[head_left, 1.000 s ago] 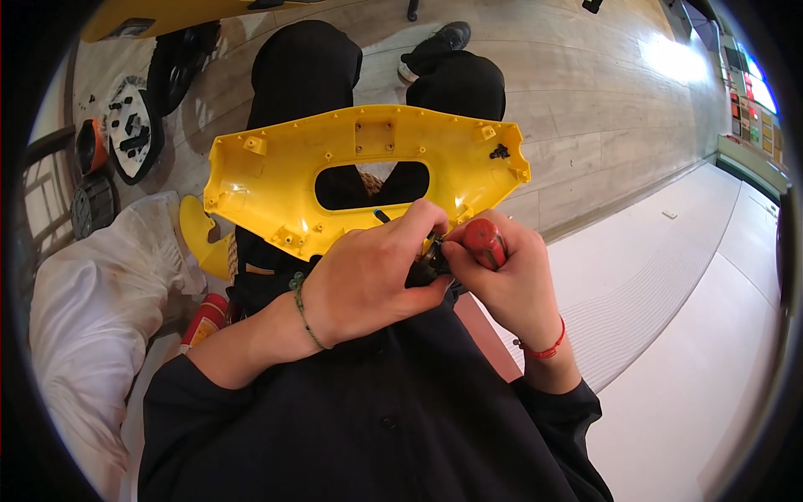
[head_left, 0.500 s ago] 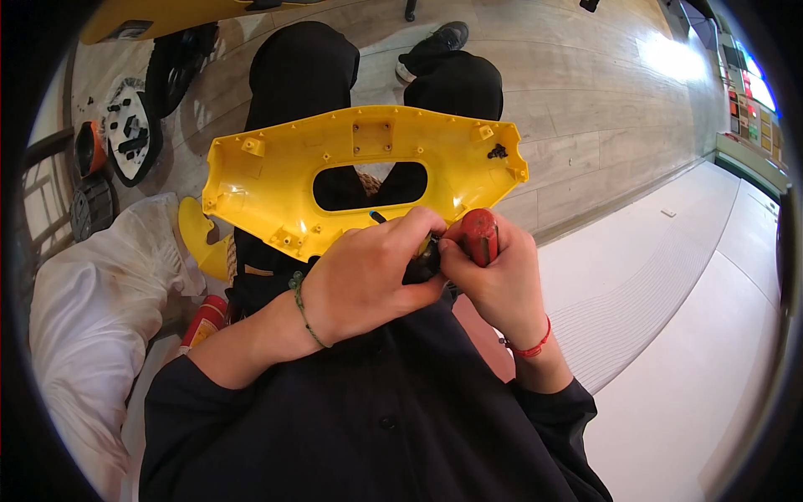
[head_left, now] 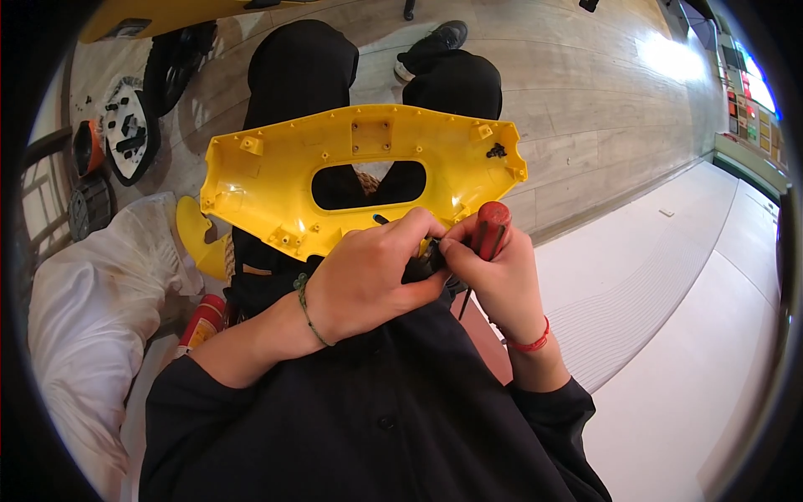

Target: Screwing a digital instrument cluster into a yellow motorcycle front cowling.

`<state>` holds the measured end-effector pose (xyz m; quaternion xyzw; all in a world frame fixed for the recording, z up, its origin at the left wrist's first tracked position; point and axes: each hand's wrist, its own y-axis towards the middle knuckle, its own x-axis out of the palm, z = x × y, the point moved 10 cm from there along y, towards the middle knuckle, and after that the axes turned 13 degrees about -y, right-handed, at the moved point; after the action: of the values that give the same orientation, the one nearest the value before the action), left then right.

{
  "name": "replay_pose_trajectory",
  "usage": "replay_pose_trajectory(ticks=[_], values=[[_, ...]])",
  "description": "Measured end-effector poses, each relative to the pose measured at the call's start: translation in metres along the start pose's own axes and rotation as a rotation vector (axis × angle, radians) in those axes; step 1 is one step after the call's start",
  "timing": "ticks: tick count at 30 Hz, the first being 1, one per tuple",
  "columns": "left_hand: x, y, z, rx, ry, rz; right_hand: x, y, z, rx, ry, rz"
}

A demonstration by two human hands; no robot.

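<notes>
Across my lap lies a yellow plastic shell (head_left: 284,171) with an oval opening and small screw posts on its inner face. My left hand (head_left: 374,272), a green beaded bracelet at its wrist, grips a small black part (head_left: 424,264) by the shell's near edge. In my right hand (head_left: 504,280) is a screwdriver (head_left: 492,230); its red handle tilts up and its thin dark shaft shows below the fingers. The right thumb and forefinger pinch close to the black part; what sits between their tips is hidden. Several black screws (head_left: 497,151) rest inside the shell's right end.
A white bag (head_left: 100,293) slumps at the left beside a red can (head_left: 203,320). A curved yellow piece (head_left: 199,238) lies past it. Farther left are a white-and-black part (head_left: 130,130) and an orange ring-shaped part (head_left: 88,148). A white ribbed surface (head_left: 644,268) extends on the right.
The screwdriver has tipped in my right hand: its handle top has shifted slightly right and up, and its shaft now shows below. My left hand and the yellow shell have barely moved.
</notes>
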<state>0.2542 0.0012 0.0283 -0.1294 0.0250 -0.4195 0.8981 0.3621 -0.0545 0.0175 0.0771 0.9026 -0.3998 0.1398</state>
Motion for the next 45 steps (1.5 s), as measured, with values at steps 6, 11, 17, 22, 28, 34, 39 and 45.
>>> replay_pose_trajectory(ticks=[6, 11, 17, 22, 28, 34, 39, 45], values=[[0.002, -0.002, -0.001, 0.016, 0.032, -0.049, -0.001, 0.001, 0.000, 0.029, -0.023, -0.059], [0.002, -0.001, -0.001, 0.010, 0.031, -0.053, 0.000, 0.004, 0.005, 0.031, 0.011, -0.060], [0.003, 0.000, 0.002, 0.016, 0.047, -0.055, -0.004, 0.001, -0.004, -0.002, -0.086, -0.032], [0.004, 0.001, 0.002, 0.016, 0.046, -0.063, -0.004, 0.000, -0.008, -0.029, -0.157, -0.031], [0.005, 0.001, 0.000, 0.034, 0.044, -0.073, -0.011, -0.007, -0.030, -0.258, -0.453, 0.087], [-0.007, 0.003, -0.012, -0.080, 0.012, -0.124, -0.044, -0.027, -0.066, -0.662, -0.391, 0.198], [-0.011, -0.003, -0.016, 0.006, -0.174, -0.105, -0.109, -0.047, -0.075, -0.490, -0.001, 0.417], [-0.008, -0.005, -0.037, -0.161, -0.592, -0.129, -0.158, -0.089, -0.052, -0.339, -0.244, 0.604]])
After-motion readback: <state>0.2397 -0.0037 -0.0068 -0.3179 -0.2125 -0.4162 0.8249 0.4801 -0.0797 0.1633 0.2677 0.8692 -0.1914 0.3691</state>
